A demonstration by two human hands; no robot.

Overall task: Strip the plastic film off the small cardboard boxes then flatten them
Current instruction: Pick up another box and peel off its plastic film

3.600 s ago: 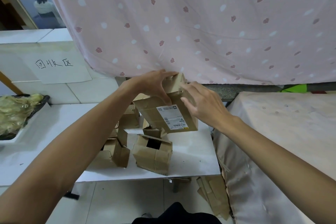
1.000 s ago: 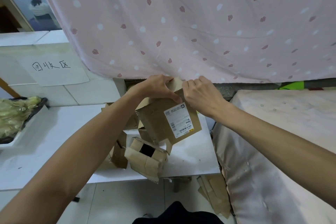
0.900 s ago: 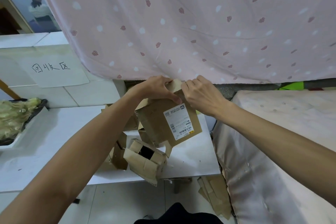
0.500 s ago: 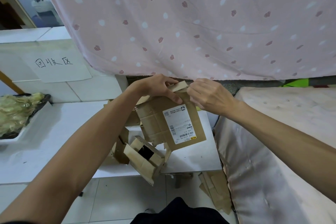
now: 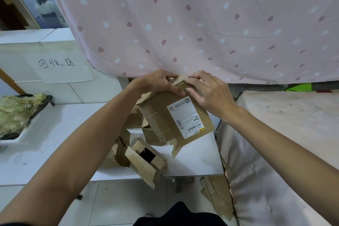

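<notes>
While raised, box [image 5: 172, 121] hangs gripped between both hands.

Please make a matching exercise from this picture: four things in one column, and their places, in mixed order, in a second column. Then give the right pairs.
Things
1. box with white label
2. open box without label
3. flattened cardboard
4. handwritten sign

Places
A. on the floor, below the right end of the table
B. on the white wall, at left
C. held by the left hand and right hand
D. lying at the table's front edge

Pairs: 1-C, 2-D, 3-A, 4-B
</notes>
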